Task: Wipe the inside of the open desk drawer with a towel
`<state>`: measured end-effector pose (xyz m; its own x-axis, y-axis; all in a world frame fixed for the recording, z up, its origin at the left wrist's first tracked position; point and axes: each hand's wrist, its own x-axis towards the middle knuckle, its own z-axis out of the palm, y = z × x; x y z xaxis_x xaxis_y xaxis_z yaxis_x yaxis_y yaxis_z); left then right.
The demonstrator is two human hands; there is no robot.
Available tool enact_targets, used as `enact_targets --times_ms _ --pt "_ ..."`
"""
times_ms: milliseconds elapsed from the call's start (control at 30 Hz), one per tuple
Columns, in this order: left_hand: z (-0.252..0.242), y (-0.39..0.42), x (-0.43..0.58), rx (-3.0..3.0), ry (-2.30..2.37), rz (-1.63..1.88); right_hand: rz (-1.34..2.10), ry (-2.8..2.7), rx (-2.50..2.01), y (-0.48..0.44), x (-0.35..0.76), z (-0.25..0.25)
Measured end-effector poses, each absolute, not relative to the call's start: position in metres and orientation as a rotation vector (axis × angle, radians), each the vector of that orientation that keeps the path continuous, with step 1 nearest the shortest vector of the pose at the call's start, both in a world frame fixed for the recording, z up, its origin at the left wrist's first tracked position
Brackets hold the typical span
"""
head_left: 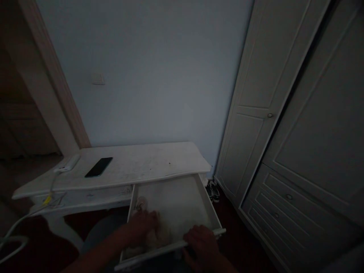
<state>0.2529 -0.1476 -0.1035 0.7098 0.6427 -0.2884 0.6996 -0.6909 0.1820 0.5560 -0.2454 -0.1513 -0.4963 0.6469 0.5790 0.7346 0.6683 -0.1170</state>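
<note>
A white desk (142,167) stands against the wall with its right drawer (210,206) pulled out. My left hand (142,225) reaches inside the drawer, fingers curled on a pale soft thing (155,239) that I cannot make out in the dim light. My right hand (200,240) rests closed over the drawer's front edge at its right end. Another pale lump (140,204) lies in the drawer's left part.
A black phone (99,167) and a white power strip (68,163) with a cable (17,223) lie on the desk's left side. A tall white wardrobe (298,132) fills the right. Shoes (214,189) sit on the floor between desk and wardrobe.
</note>
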Motion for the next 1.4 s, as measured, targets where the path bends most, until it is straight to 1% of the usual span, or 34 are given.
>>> enact_targets --times_ms 133,333,533,667,800,967,1033,1100,1200,1300,1400 --pt "-0.108 -0.162 0.237 2.622 1.315 -0.373 -0.221 -2.26 -1.023 -0.242 0.556 -0.153" --pt "-0.105 -0.15 0.251 2.612 1.312 -0.418 -0.305 -2.237 -0.958 -0.236 0.558 -0.158" --pt "-0.078 -0.112 0.263 2.631 1.621 -0.284 -0.328 -2.2 -0.933 -0.232 0.557 -0.165" --pt "-0.073 -0.108 0.281 2.544 1.853 -0.192 -0.386 -2.178 -0.921 -0.228 0.557 -0.171" --pt "-0.078 -0.13 0.291 2.351 1.77 -0.237 -0.392 -2.164 -0.917 -0.228 0.557 -0.177" --pt "-0.077 -0.148 0.289 2.499 1.509 -0.15 -0.335 -2.22 -0.991 -0.235 0.555 -0.174" --pt "-0.076 -0.15 0.291 2.528 1.548 -0.083 -0.344 -2.202 -0.997 -0.236 0.554 -0.173" --pt "-0.077 -0.152 0.297 2.494 1.729 -0.035 -0.348 -2.177 -1.001 -0.236 0.553 -0.172" --pt "-0.088 -0.159 0.304 2.326 1.946 -0.096 -0.353 -2.154 -0.992 -0.234 0.552 -0.173" --pt "-0.102 -0.16 0.303 2.246 1.848 -0.234 -0.392 -2.135 -0.97 -0.234 0.553 -0.173" --pt "-0.106 -0.151 0.294 2.322 1.714 -0.279 -0.411 -2.167 -0.991 -0.234 0.553 -0.174"
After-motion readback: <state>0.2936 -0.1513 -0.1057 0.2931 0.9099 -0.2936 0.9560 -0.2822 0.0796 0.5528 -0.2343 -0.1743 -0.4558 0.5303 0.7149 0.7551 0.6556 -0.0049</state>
